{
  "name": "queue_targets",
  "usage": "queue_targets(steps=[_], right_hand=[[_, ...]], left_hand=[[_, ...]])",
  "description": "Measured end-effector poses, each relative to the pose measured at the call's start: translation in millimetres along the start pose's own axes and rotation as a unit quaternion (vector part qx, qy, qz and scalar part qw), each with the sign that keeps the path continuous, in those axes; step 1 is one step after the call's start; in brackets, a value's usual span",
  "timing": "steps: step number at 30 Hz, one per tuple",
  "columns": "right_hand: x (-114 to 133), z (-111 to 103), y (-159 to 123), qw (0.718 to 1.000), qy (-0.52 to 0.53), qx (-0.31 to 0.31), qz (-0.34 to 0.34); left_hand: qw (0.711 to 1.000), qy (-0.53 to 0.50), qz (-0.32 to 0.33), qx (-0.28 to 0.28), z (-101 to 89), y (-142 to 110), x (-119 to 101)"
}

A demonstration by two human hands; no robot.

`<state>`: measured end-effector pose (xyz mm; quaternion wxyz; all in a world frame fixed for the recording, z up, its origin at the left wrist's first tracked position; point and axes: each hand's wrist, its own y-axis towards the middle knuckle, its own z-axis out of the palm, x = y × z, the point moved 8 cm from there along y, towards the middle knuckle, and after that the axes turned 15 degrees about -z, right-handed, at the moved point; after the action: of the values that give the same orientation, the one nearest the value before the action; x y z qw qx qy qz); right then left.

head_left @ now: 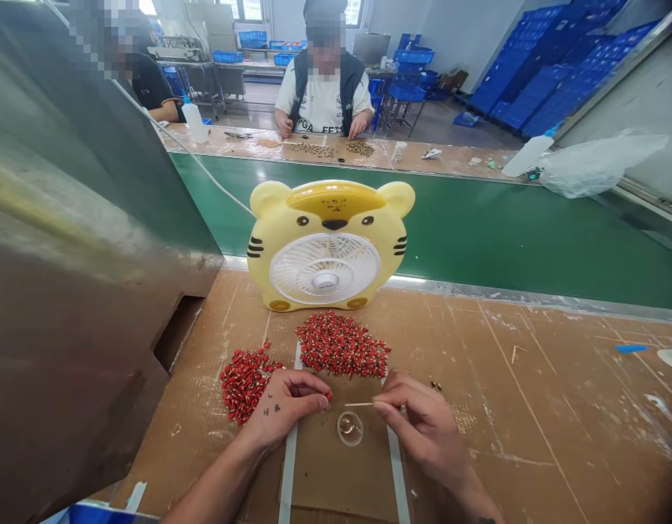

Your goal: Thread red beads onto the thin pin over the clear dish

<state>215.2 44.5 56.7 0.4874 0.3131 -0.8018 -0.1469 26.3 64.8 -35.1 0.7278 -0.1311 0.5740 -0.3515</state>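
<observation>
- Red and gold-toned small pieces fill my view: one pile [246,386] sits beside the left hand [278,411], and a broader pile [341,346] lies between the hands on their far side, just in front of the fan.
- Left hand now: I've got thumb and fingers pinched closed on one small red piece [329,397], held just left of the stick's tip.
- Over on the right hand [426,426], thumb and index finger are closed on a thin pale stick [358,405], which points left toward that red piece; I see them apart.
- Right below the stick, on the near side, there's a small clear round cup [350,429]; I can't tell what it contains.
- Two pale tape strips [287,477] run toward me on the brown cardboard surface [532,407], one either side of the cup.
- Yellow animal-faced fan [325,280] stands upright at the far edge, and I can't tell whether its blades are turning.
- Beyond it I have a green belt [505,225], then a far bench where a person in a dark vest [325,98] has both hands near small piles.
- Far right, a white squeeze bottle [529,156] leans beside a clear plastic bag [598,166].
</observation>
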Motion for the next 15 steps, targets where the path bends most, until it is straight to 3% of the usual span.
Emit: queue_targets(steps=[3, 15], right_hand=[[1.4, 3.0, 4.9, 1.0, -0.001, -0.027, 0.006], [3.8, 14.1, 10.2, 1.0, -0.012, -0.011, 0.0]], left_hand=[[1.0, 0.005, -0.002, 0.006, 2.1, -0.2, -0.9], [1.0, -0.003, -0.017, 0.023, 7.3, -1.6, 1.4]])
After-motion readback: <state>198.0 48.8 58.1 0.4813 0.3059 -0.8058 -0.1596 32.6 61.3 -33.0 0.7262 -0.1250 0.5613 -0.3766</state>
